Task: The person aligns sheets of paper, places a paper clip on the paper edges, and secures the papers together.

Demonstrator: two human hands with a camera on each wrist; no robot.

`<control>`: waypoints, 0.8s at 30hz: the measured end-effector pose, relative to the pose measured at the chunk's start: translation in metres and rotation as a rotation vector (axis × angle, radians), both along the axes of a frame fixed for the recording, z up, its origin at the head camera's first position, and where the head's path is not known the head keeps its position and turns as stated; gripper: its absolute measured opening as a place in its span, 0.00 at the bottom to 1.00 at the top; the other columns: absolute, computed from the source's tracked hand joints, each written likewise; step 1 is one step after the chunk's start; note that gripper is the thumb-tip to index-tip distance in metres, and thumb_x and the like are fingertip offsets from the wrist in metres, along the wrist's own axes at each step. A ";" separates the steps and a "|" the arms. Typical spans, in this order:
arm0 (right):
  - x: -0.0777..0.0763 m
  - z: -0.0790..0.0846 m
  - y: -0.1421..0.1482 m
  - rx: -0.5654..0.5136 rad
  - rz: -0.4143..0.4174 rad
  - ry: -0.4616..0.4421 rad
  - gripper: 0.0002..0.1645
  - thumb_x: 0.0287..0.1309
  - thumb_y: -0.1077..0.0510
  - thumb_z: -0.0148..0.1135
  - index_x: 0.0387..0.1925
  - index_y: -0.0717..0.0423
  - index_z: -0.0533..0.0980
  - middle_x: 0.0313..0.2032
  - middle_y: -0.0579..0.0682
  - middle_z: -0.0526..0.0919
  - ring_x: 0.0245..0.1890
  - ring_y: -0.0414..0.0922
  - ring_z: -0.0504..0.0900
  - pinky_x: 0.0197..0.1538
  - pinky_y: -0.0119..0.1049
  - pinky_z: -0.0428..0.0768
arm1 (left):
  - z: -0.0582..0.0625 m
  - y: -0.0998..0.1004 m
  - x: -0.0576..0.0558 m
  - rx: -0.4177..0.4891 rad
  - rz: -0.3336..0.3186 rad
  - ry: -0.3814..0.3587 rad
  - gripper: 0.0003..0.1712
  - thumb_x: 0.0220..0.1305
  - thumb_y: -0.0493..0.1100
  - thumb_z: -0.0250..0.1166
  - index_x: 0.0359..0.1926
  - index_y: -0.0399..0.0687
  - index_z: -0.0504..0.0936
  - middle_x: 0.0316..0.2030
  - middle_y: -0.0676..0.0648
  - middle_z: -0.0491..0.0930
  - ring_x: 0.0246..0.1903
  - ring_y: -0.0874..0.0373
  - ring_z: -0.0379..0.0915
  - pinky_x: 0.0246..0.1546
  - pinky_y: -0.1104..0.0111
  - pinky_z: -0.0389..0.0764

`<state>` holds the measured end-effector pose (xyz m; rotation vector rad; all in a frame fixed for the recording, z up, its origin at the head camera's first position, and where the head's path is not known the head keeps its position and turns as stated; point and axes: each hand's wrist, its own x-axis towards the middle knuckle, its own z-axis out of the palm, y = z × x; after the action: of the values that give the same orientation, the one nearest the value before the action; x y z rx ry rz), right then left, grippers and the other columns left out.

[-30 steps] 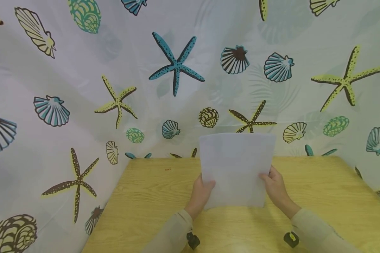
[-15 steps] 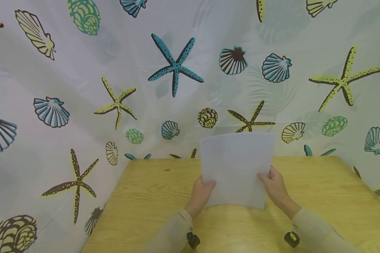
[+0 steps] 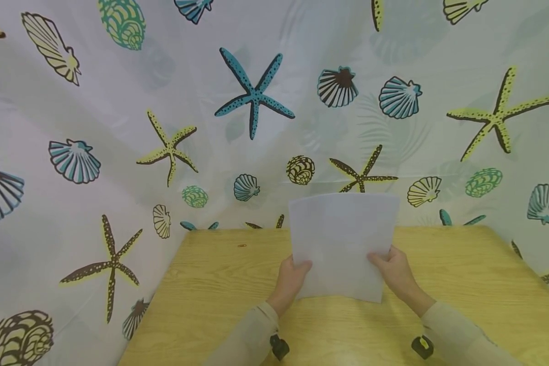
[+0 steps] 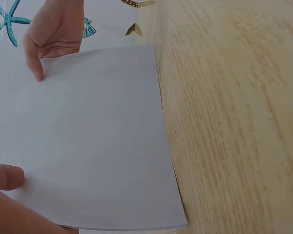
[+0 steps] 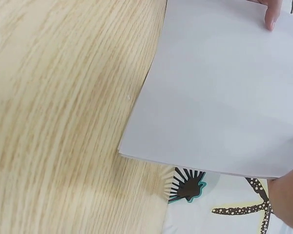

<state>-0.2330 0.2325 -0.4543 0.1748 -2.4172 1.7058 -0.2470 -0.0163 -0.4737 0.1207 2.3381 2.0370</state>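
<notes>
A stack of blank white paper sheets (image 3: 340, 239) is held up in front of me, slightly bowed, its lower edge close over the table in the head view. My left hand (image 3: 290, 282) grips the stack's left edge, thumb on the near face and fingers hidden behind. On the opposite edge my right hand (image 3: 399, 274) pinches it the same way, thumb lying further in on the paper. The right wrist view shows several layered edges at the corner of the paper stack (image 5: 210, 97). Both thumbs press the face of the paper stack (image 4: 102, 131) in the left wrist view.
The wooden table (image 3: 219, 290) runs beneath both arms. A small red paper clip (image 3: 242, 245) lies near its back edge, left of the paper. A white curtain (image 3: 96, 101) printed with starfish and shells hangs behind and along both sides.
The right hand has shifted slightly down and its thumb has slid a little inward on the paper. The sheets' lower edge now bows a bit more; the left hand stays put.
</notes>
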 end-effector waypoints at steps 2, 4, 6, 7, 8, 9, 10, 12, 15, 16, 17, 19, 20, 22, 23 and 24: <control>0.000 0.001 0.000 -0.001 0.001 -0.003 0.23 0.66 0.61 0.52 0.57 0.74 0.65 0.51 0.70 0.75 0.50 0.61 0.77 0.48 0.46 0.79 | 0.000 0.000 0.000 0.004 0.001 -0.005 0.23 0.65 0.43 0.57 0.59 0.40 0.73 0.55 0.42 0.76 0.58 0.45 0.68 0.59 0.52 0.67; 0.000 0.001 -0.001 0.014 -0.001 -0.003 0.23 0.66 0.61 0.52 0.57 0.74 0.66 0.51 0.71 0.74 0.50 0.61 0.77 0.49 0.49 0.78 | -0.001 0.000 0.000 0.003 -0.001 -0.001 0.23 0.65 0.43 0.57 0.59 0.39 0.72 0.55 0.42 0.76 0.58 0.44 0.68 0.59 0.51 0.67; -0.001 0.001 -0.001 0.032 -0.003 -0.004 0.24 0.66 0.60 0.52 0.57 0.75 0.65 0.52 0.71 0.74 0.51 0.62 0.76 0.50 0.51 0.77 | 0.000 -0.001 0.000 0.004 -0.004 0.001 0.23 0.65 0.43 0.57 0.59 0.38 0.72 0.54 0.42 0.76 0.58 0.44 0.68 0.59 0.51 0.68; -0.001 0.001 -0.001 0.035 -0.003 -0.006 0.24 0.66 0.60 0.53 0.57 0.74 0.66 0.52 0.71 0.74 0.51 0.62 0.76 0.50 0.52 0.77 | 0.000 -0.002 0.000 0.008 -0.005 0.001 0.23 0.65 0.43 0.57 0.58 0.37 0.72 0.54 0.41 0.76 0.58 0.44 0.69 0.58 0.51 0.68; -0.002 0.001 -0.001 0.037 -0.003 -0.008 0.24 0.66 0.60 0.53 0.56 0.74 0.66 0.52 0.71 0.74 0.51 0.62 0.76 0.51 0.52 0.77 | 0.001 -0.002 0.000 0.008 -0.006 0.004 0.22 0.65 0.42 0.57 0.58 0.37 0.73 0.54 0.41 0.76 0.57 0.44 0.69 0.58 0.51 0.68; -0.002 0.001 0.000 0.040 -0.003 -0.011 0.24 0.66 0.59 0.53 0.56 0.74 0.67 0.52 0.70 0.75 0.51 0.61 0.76 0.50 0.51 0.78 | 0.001 -0.003 0.000 0.011 -0.006 0.005 0.22 0.65 0.42 0.57 0.57 0.37 0.73 0.53 0.41 0.77 0.56 0.44 0.70 0.57 0.51 0.69; -0.003 0.001 0.000 0.039 0.000 -0.014 0.24 0.66 0.59 0.54 0.56 0.74 0.67 0.52 0.70 0.75 0.51 0.61 0.76 0.50 0.51 0.78 | 0.002 -0.003 0.000 0.012 -0.005 0.000 0.22 0.64 0.42 0.58 0.57 0.37 0.74 0.53 0.41 0.77 0.56 0.44 0.71 0.57 0.51 0.70; -0.004 0.001 0.001 0.035 0.004 -0.020 0.25 0.66 0.58 0.54 0.56 0.73 0.67 0.52 0.69 0.76 0.51 0.60 0.76 0.50 0.49 0.78 | 0.004 -0.004 0.000 0.013 -0.004 -0.005 0.22 0.64 0.41 0.58 0.57 0.37 0.74 0.52 0.41 0.77 0.55 0.45 0.71 0.56 0.52 0.71; -0.005 0.002 0.001 0.037 0.013 -0.021 0.26 0.66 0.57 0.54 0.57 0.74 0.67 0.52 0.69 0.75 0.52 0.59 0.76 0.51 0.49 0.78 | 0.006 -0.005 0.000 0.006 -0.004 -0.011 0.22 0.63 0.41 0.58 0.57 0.37 0.74 0.52 0.40 0.78 0.54 0.45 0.72 0.55 0.52 0.72; -0.006 0.002 0.002 0.040 0.018 -0.022 0.26 0.67 0.57 0.53 0.58 0.74 0.66 0.53 0.69 0.75 0.53 0.59 0.75 0.51 0.49 0.77 | 0.007 -0.006 0.000 0.002 -0.006 -0.012 0.22 0.63 0.41 0.58 0.57 0.38 0.74 0.52 0.41 0.77 0.54 0.45 0.72 0.55 0.52 0.72; -0.006 0.002 0.002 0.045 0.022 -0.021 0.27 0.67 0.56 0.53 0.58 0.74 0.66 0.53 0.69 0.75 0.53 0.59 0.75 0.52 0.49 0.77 | 0.007 -0.006 0.000 -0.002 -0.008 -0.013 0.22 0.63 0.41 0.58 0.57 0.38 0.73 0.52 0.41 0.78 0.54 0.45 0.73 0.54 0.52 0.73; -0.006 0.003 0.002 0.056 0.037 -0.018 0.28 0.68 0.56 0.51 0.59 0.74 0.64 0.55 0.69 0.73 0.55 0.60 0.74 0.53 0.49 0.76 | 0.007 -0.007 0.000 -0.012 -0.010 -0.008 0.22 0.63 0.41 0.57 0.58 0.39 0.73 0.52 0.42 0.78 0.53 0.46 0.73 0.53 0.53 0.74; -0.007 0.003 0.002 0.059 0.045 -0.016 0.28 0.69 0.56 0.50 0.60 0.74 0.64 0.55 0.69 0.73 0.55 0.60 0.73 0.53 0.49 0.75 | 0.007 -0.007 -0.001 -0.019 -0.009 -0.009 0.22 0.63 0.41 0.57 0.58 0.39 0.73 0.52 0.42 0.78 0.53 0.47 0.73 0.53 0.53 0.74; -0.007 0.003 0.002 0.067 0.058 -0.018 0.29 0.70 0.55 0.49 0.61 0.74 0.63 0.56 0.69 0.72 0.56 0.61 0.72 0.54 0.49 0.75 | 0.007 -0.008 -0.001 -0.030 -0.005 -0.008 0.23 0.63 0.41 0.57 0.59 0.39 0.73 0.52 0.42 0.78 0.53 0.47 0.74 0.53 0.53 0.74; -0.007 0.003 0.002 0.068 0.064 -0.017 0.29 0.70 0.54 0.48 0.61 0.74 0.62 0.56 0.69 0.72 0.56 0.61 0.72 0.54 0.49 0.75 | 0.007 -0.007 -0.001 -0.036 -0.001 -0.009 0.23 0.63 0.41 0.57 0.59 0.39 0.73 0.52 0.42 0.78 0.53 0.46 0.74 0.53 0.53 0.74; -0.007 0.003 0.003 0.066 0.070 -0.019 0.29 0.70 0.55 0.48 0.62 0.75 0.62 0.57 0.69 0.71 0.56 0.61 0.72 0.54 0.49 0.75 | 0.007 -0.007 -0.001 -0.041 0.002 -0.008 0.23 0.63 0.41 0.57 0.59 0.39 0.73 0.52 0.41 0.77 0.53 0.46 0.74 0.53 0.53 0.74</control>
<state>-0.2400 0.2350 -0.4509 0.2564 -2.5110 1.6645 -0.2478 -0.0236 -0.4666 0.1083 2.3751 1.9852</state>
